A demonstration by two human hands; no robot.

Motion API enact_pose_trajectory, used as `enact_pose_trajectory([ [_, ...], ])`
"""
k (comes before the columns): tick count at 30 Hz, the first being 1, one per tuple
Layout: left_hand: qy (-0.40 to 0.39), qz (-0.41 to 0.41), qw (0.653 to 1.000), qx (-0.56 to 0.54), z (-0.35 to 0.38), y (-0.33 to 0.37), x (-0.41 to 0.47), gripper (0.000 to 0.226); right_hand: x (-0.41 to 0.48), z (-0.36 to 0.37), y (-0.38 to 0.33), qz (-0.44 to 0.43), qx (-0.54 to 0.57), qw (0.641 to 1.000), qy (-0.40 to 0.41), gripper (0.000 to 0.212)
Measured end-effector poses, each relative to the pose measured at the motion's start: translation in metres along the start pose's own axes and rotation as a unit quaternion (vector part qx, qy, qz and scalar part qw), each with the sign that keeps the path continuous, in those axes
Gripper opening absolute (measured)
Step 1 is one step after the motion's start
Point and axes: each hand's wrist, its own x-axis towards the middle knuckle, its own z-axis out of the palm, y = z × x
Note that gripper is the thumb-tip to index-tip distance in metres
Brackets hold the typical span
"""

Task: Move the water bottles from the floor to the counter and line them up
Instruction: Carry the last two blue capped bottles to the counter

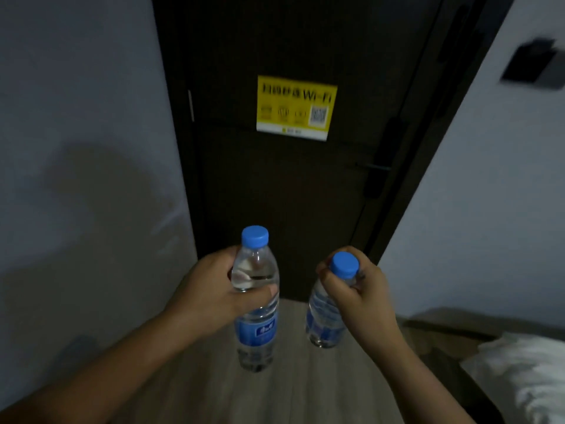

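I hold two clear water bottles with blue caps and blue labels above a wooden floor (305,387). My left hand (211,292) is wrapped around the upper body of the left bottle (256,328), which hangs upright. My right hand (357,295) grips the neck of the right bottle (324,325) just under its cap, and that bottle tilts slightly. Both bottles are off the floor. No counter is in view.
A dark door (290,185) with a yellow Wi-Fi sticker (295,107) and a handle (374,166) stands straight ahead. Grey walls flank it. A bed with white bedding (526,374) sits at the lower right. A dark wall panel (532,62) hangs upper right.
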Motion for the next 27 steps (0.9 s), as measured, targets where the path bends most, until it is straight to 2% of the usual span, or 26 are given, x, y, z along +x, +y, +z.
enact_pose_trajectory([
  [6,0.058,0.049,0.994,0.074,-0.066,0.098,0.010,0.034,0.044,-0.024,-0.102,-0.069,0.056,0.996,-0.025,0.010],
  [15,0.216,0.027,0.966,0.139,-0.099,0.177,-0.008,0.033,0.101,-0.036,-0.180,-0.178,0.124,0.969,-0.120,0.009],
  [17,0.258,0.010,0.952,0.162,-0.109,0.187,-0.022,0.031,0.109,-0.028,-0.195,-0.193,0.156,0.958,-0.144,0.014],
  [22,0.357,-0.059,0.906,0.220,-0.140,0.211,-0.082,0.034,0.105,0.015,-0.232,-0.243,0.218,0.922,-0.211,0.006],
  [27,0.433,-0.100,0.854,0.270,-0.168,0.244,-0.161,0.031,0.073,0.067,-0.287,-0.284,0.263,0.885,-0.260,0.026],
])
